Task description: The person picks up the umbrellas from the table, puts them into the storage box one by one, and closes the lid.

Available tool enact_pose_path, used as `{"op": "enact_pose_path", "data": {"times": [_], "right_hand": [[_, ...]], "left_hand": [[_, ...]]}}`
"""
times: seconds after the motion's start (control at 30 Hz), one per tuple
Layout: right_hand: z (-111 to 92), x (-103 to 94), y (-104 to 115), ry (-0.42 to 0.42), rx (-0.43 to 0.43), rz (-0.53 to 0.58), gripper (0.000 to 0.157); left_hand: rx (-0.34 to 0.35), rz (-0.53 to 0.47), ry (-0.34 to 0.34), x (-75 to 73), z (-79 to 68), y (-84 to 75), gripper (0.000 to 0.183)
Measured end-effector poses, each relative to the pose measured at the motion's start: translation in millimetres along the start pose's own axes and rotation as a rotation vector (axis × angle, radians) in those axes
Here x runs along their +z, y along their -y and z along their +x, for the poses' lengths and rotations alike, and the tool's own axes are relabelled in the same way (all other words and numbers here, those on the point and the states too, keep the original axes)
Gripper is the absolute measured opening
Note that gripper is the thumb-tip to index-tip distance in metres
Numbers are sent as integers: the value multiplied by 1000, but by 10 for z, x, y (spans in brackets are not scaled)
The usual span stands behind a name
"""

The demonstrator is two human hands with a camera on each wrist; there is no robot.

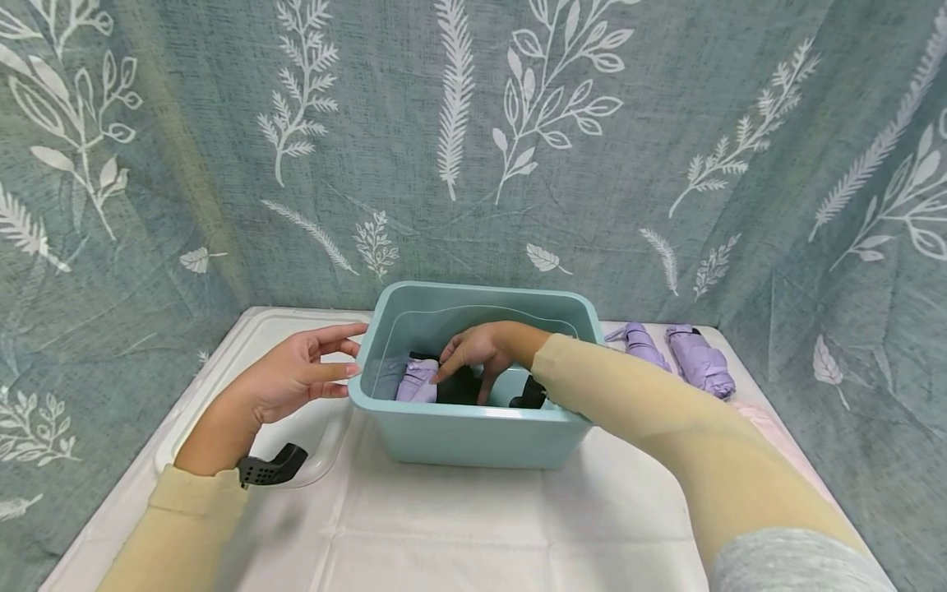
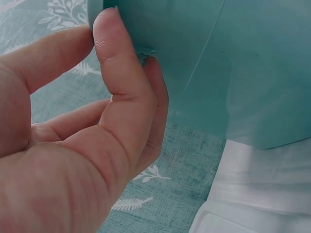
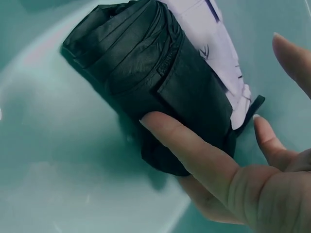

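Observation:
A blue-green plastic bin (image 1: 473, 436) stands at the middle of the table. My left hand (image 1: 296, 374) touches its left rim with relaxed fingertips; in the left wrist view, its fingers (image 2: 119, 63) meet the rim and outer wall. Inside the bin lies a folded black umbrella (image 3: 141, 73), right beside a folded lilac umbrella (image 3: 201, 34). My right hand (image 1: 484, 349) reaches down into the bin with fingers spread over the black umbrella. One fingertip rests on the black fabric; another finger passes partly hidden at its lower end.
On the table right of the bin lie two more lilac umbrellas (image 1: 644, 344) (image 1: 699, 362). A pink cloth item (image 1: 765, 427) sits nearer, partly behind my right sleeve. To the left is a whitish lid (image 1: 259, 329). A patterned curtain (image 1: 473, 205) surrounds the table at back and sides.

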State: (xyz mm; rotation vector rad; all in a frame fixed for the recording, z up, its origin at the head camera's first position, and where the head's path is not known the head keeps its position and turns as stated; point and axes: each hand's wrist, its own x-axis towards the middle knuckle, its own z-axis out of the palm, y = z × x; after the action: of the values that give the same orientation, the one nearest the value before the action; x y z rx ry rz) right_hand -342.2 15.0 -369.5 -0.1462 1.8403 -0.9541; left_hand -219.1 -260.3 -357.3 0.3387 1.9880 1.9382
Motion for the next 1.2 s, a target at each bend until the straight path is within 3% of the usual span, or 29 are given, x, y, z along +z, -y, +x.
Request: {"op": "enact_pose_path", "data": {"times": [0.1, 0.33, 0.53, 0.73, 1.2], "right_hand": [[24, 7, 10, -14, 2, 13, 25], [62, 40, 46, -65, 15, 0, 40], [64, 48, 69, -59, 9, -10, 37], [34, 20, 57, -24, 4, -1, 54], [-286, -40, 156, 9, 12, 57, 81]], "left_hand": [[-1, -2, -3, 2, -2, -4, 75], [-3, 17, -12, 12, -8, -16, 76], [4, 1, -12, 7, -9, -9, 76], [3, 2, -9, 18, -2, 4, 75], [-5, 14, -20, 10, -36, -10, 74]]}}
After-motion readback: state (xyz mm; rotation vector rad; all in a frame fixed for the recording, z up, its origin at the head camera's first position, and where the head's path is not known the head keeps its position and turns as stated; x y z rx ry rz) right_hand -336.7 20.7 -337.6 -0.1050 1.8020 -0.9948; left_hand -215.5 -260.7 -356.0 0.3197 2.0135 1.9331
